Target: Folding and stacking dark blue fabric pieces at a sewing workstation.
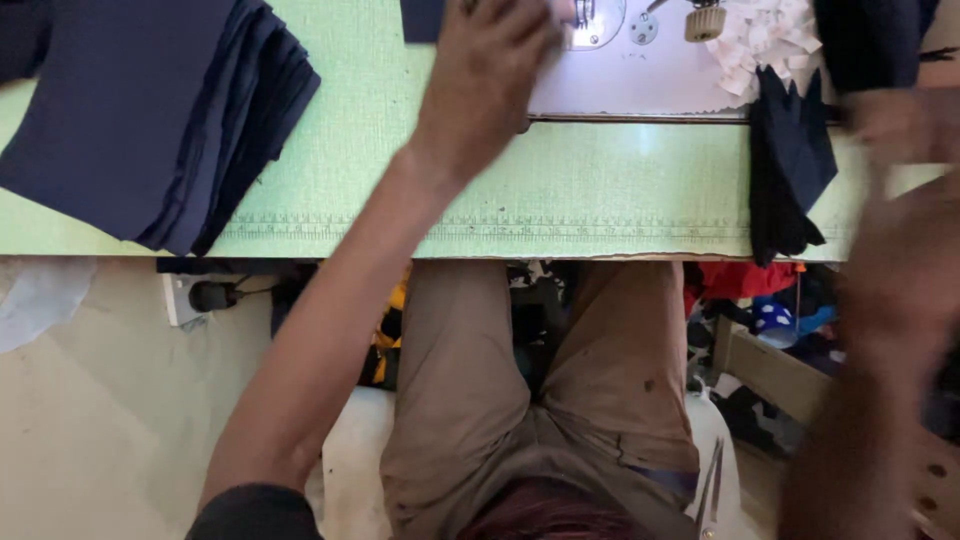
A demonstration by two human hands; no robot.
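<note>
We press our left hand (490,75) flat and open on the white machine bed (640,85), far across the green table (560,190); a dark cloth stack (150,110) lies far left. Our right hand (905,125) is a blur near a dark cloth piece (790,160); we cannot tell its grip.

Your path open on green table (600,190) middle; navy fabric stack (150,110) blocks left, dark cloth (790,160) blocks right.

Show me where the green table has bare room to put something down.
Bare green table runs between the navy fabric stack and the hanging dark cloth, in front of the sewing machine plate. Crowded: far right, by white scraps and the blurred right hand.
</note>
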